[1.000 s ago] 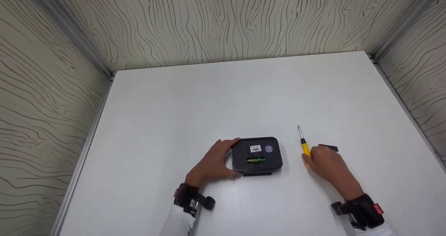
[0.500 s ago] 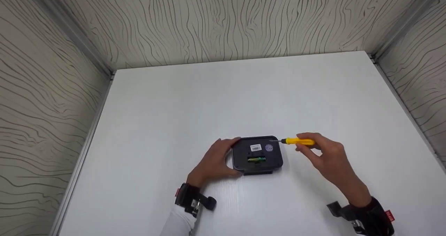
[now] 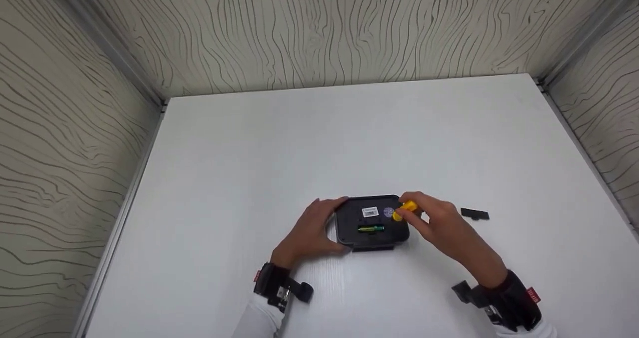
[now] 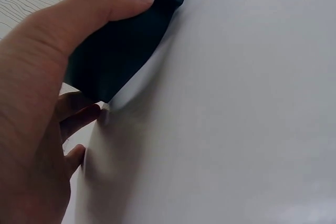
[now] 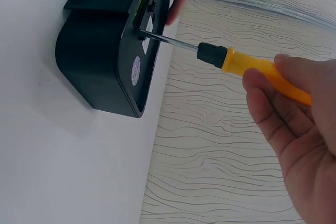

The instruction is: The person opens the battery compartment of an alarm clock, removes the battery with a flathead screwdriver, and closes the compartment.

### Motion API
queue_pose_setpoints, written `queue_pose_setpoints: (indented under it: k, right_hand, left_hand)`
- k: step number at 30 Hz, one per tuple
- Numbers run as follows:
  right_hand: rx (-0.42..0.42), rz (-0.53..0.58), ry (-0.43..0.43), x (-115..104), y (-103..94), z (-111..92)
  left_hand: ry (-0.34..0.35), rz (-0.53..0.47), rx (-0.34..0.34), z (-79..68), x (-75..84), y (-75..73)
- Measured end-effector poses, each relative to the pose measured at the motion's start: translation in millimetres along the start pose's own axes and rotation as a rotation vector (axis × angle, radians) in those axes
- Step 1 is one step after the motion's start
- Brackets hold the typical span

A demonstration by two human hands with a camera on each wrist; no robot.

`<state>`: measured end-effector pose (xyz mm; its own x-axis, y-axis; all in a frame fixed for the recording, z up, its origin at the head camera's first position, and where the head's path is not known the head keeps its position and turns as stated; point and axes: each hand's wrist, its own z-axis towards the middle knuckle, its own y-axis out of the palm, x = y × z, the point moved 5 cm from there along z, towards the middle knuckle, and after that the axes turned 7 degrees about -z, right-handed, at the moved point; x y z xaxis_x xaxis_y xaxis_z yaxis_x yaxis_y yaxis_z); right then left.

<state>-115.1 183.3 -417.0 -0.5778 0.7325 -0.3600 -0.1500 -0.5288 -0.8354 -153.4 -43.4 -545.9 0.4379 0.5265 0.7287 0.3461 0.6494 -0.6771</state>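
My left hand (image 3: pixel 310 230) grips the left side of a black box-shaped device (image 3: pixel 372 239), thumb along the near side and fingers at the far side. The device lies with its labelled face up, and a green-yellow battery (image 3: pixel 371 228) sits in its uncovered slot. In the left wrist view the thumb presses the dark casing (image 4: pixel 113 51). Pinched in my right hand (image 3: pixel 444 225) is a screwdriver (image 5: pixel 252 64) with a yellow handle and black collar. Its metal tip meets the battery slot's end in the right wrist view.
A small black battery cover (image 3: pixel 475 213) lies on the white table (image 3: pixel 279 153) to the right of the device. Wood-grain panels (image 3: pixel 319 33) stand behind the table and at both sides.
My right hand has lifted the screwdriver from beside the cover and carried it left, over the device, tipping it steeply downward. The left hand keeps its hold on the device.
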Motion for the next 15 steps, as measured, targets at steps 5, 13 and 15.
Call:
queue_pose_setpoints:
  k: [5,13,15]
  right_hand:
    - [-0.021,0.001,-0.012,-2,4.2,3]
    - [-0.107,-0.016,-0.041,-12,16.3,9]
    - [-0.122,-0.003,-0.029,-10,20.1,10]
  left_hand:
    - [0.018,0.003,-0.003,1.1,0.7,-1.5]
    - [0.036,0.012,-0.003,2.1,-1.9,-0.5]
    - [0.041,0.010,-0.004,1.7,-2.0,0.0]
